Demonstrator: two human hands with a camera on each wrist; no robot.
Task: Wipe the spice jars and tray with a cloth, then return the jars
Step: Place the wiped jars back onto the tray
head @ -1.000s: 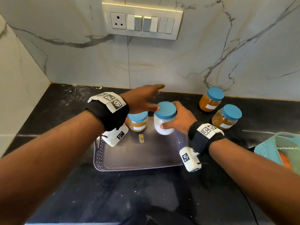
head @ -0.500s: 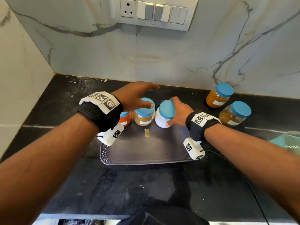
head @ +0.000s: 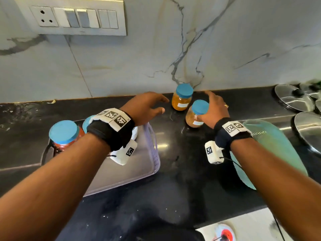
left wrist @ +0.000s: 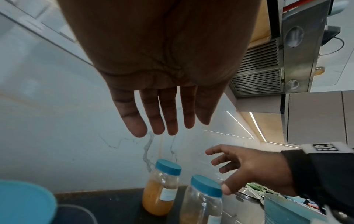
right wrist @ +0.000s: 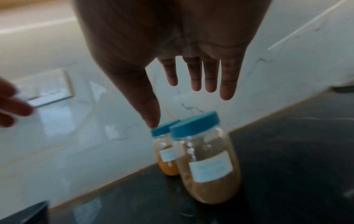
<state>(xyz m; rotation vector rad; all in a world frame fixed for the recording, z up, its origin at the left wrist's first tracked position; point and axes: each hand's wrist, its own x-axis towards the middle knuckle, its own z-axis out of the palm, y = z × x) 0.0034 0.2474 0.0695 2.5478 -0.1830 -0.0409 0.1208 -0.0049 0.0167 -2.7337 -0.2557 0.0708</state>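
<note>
Head view showed my right hand (head: 214, 111) and left hand (head: 145, 107), fingers spread and empty, nearing two counter jars (head: 197, 113); each needed a firm body grip.

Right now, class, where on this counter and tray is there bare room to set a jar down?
Free: the tray's near right part, and the counter between tray and green basket. Crowded: the tray's far left with the red jar; the wall edge, with two jars between both hands.
</note>
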